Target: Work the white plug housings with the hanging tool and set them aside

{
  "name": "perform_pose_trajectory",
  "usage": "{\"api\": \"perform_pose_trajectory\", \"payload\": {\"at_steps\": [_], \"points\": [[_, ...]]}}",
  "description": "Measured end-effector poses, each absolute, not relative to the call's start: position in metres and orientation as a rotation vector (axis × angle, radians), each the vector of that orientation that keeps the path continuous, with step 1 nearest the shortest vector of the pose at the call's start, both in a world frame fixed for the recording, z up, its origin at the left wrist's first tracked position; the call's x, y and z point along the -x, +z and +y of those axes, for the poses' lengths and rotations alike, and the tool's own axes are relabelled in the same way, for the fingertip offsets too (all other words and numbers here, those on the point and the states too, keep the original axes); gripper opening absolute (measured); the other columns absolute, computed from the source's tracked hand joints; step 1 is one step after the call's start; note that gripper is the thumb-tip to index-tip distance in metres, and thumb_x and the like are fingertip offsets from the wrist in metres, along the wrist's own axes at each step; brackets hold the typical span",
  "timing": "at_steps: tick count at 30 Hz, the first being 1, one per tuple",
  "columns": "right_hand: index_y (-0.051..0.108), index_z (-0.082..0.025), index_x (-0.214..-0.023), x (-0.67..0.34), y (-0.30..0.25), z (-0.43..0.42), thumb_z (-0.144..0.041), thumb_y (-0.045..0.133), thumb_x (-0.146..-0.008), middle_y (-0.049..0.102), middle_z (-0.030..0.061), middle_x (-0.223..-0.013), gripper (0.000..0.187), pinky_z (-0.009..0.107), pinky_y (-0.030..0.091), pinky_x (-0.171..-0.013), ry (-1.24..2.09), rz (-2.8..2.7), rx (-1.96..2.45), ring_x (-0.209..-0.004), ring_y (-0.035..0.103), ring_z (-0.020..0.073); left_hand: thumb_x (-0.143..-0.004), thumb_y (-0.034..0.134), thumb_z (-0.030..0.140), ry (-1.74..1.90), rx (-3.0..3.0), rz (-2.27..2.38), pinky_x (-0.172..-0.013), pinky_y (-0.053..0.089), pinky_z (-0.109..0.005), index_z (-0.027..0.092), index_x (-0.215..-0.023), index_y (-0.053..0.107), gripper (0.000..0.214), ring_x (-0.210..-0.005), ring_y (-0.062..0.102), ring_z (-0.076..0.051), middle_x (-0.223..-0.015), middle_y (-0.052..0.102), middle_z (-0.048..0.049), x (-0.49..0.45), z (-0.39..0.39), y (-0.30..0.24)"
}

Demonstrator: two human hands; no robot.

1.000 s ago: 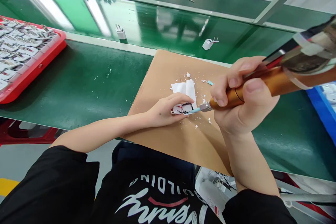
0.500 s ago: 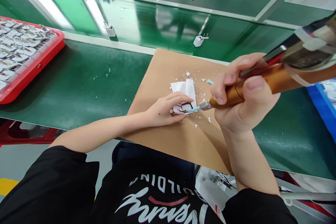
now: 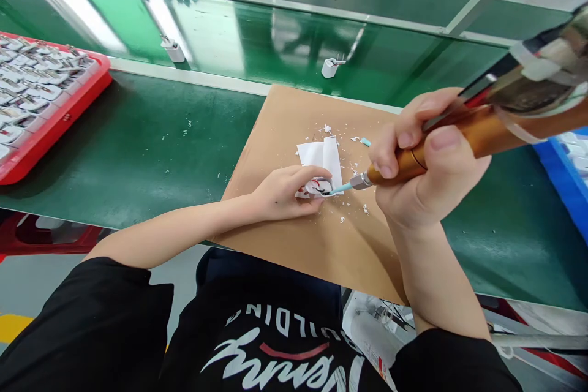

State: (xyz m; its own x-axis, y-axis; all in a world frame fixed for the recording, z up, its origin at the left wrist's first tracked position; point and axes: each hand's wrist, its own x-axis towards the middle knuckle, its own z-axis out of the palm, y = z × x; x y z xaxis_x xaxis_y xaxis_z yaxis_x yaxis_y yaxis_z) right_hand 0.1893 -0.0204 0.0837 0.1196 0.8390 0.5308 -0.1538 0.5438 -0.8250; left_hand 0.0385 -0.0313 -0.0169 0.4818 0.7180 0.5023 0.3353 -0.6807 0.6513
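My left hand (image 3: 294,191) rests on the brown board, its thumb and fingers closed around a small white charger housing (image 3: 318,186) with red and black wires inside. Under and behind the housing lies a folded piece of white paper (image 3: 331,156). My right hand (image 3: 427,159) grips a thick orange-bodied handheld tool (image 3: 487,133) with a metal collet. The tool's thin light blue tip (image 3: 340,188) touches the near right edge of the housing, by the black wire. The fingers partly hide the housing.
White shavings (image 3: 365,209) and a light blue stub (image 3: 365,141) lie on the brown board (image 3: 294,251). A red tray (image 3: 103,67) full of white charger parts stands left, a blue tray (image 3: 563,177) right. Two white plugs (image 3: 173,51) sit on the green belt behind.
Both white plugs on the belt have shifted left. The black wire loop at the housing shows less, and my left fingers have moved slightly left. My right hand keeps its hold on the tool.
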Motion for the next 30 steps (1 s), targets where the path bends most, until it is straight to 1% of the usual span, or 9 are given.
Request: {"api": "perform_pose_trajectory", "payload": {"at_steps": [4,6,10,13,18,22,25,27,30], "points": [[0.053,-0.023,-0.072,-0.1889,0.0830,-0.0212,-0.046,0.063,-0.070,0.051,0.0006,-0.079,0.025,0.022,0.025,-0.033,0.805,-1.238,0.710,-0.044,0.029,0.0042,-0.075,0.060,0.019,1.087,-2.306,0.868,-0.067,0.050,-0.022,0.020,-0.109,0.054,0.034,-0.070,0.061,-0.011,-0.086,0.067,0.0004,-0.0374,-0.0315,-0.0139],[0.053,-0.023,-0.072,-0.1889,0.0828,-0.0211,-0.046,0.063,-0.070,0.051,0.0010,-0.081,0.025,0.022,0.025,-0.033,0.798,-1.235,0.705,-0.044,0.029,0.0042,-0.075,0.060,0.020,1.083,-2.317,0.869,-0.066,0.049,-0.022,0.020,-0.108,0.054,0.033,-0.070,0.061,-0.011,-0.086,0.067,0.0005,-0.0371,-0.0314,-0.0138],[0.056,-0.024,-0.071,-0.1891,0.0831,-0.0204,-0.040,0.063,-0.072,0.047,0.0005,-0.073,0.018,0.022,0.025,-0.032,0.797,-1.262,0.655,-0.042,0.029,0.0044,-0.076,0.059,0.022,1.068,-2.329,0.887,-0.067,0.050,-0.022,0.020,-0.108,0.054,0.032,-0.072,0.062,-0.012,-0.091,0.068,-0.0011,-0.0370,-0.0312,-0.0161],[0.058,-0.023,-0.071,-0.1890,0.0836,-0.0200,-0.036,0.062,-0.074,0.043,-0.0004,-0.066,0.014,0.022,0.024,-0.033,0.815,-1.281,0.584,-0.040,0.027,0.0037,-0.075,0.060,0.022,1.086,-2.333,0.887,-0.066,0.050,-0.022,0.020,-0.108,0.054,0.034,-0.071,0.062,-0.012,-0.090,0.068,-0.0009,-0.0371,-0.0312,-0.0170],[0.053,-0.023,-0.071,-0.1886,0.0841,-0.0205,-0.050,0.062,-0.073,0.041,-0.0008,-0.066,0.028,0.022,0.025,-0.033,0.770,-1.292,0.685,-0.041,0.030,0.0049,-0.076,0.058,0.023,1.077,-2.342,0.888,-0.066,0.050,-0.022,0.020,-0.108,0.054,0.032,-0.070,0.062,-0.012,-0.089,0.068,-0.0007,-0.0369,-0.0312,-0.0159],[0.052,-0.023,-0.072,-0.1891,0.0835,-0.0203,-0.051,0.061,-0.073,0.044,0.0005,-0.073,0.029,0.022,0.025,-0.033,0.724,-1.299,0.710,-0.044,0.032,0.0053,-0.076,0.058,0.023,1.056,-2.349,0.904,-0.065,0.049,-0.022,0.020,-0.106,0.054,0.031,-0.070,0.062,-0.012,-0.087,0.068,-0.0004,-0.0367,-0.0314,-0.0150],[0.053,-0.025,-0.077,-0.1898,0.0829,-0.0198,-0.048,0.062,-0.073,0.043,-0.0003,-0.068,0.026,0.022,0.024,-0.033,0.755,-1.292,0.688,-0.042,0.033,0.0060,-0.075,0.059,0.021,1.051,-2.344,0.904,-0.067,0.049,-0.022,0.020,-0.108,0.054,0.033,-0.072,0.062,-0.012,-0.089,0.068,-0.0001,-0.0363,-0.0318,-0.0150],[0.056,-0.024,-0.077,-0.1903,0.0827,-0.0197,-0.043,0.064,-0.073,0.042,-0.0012,-0.064,0.020,0.022,0.023,-0.033,0.807,-1.284,0.631,-0.040,0.030,0.0049,-0.075,0.059,0.020,1.059,-2.338,0.896,-0.067,0.049,-0.022,0.020,-0.109,0.054,0.034,-0.072,0.062,-0.011,-0.090,0.068,0.0000,-0.0361,-0.0319,-0.0154],[0.057,-0.024,-0.077,-0.1908,0.0827,-0.0204,-0.039,0.064,-0.074,0.043,-0.0020,-0.064,0.017,0.022,0.023,-0.033,0.839,-1.276,0.594,-0.038,0.029,0.0035,-0.076,0.058,0.021,1.043,-2.339,0.887,-0.069,0.050,-0.022,0.020,-0.109,0.054,0.034,-0.075,0.063,-0.012,-0.094,0.068,-0.0012,-0.0359,-0.0314,-0.0165]]}}
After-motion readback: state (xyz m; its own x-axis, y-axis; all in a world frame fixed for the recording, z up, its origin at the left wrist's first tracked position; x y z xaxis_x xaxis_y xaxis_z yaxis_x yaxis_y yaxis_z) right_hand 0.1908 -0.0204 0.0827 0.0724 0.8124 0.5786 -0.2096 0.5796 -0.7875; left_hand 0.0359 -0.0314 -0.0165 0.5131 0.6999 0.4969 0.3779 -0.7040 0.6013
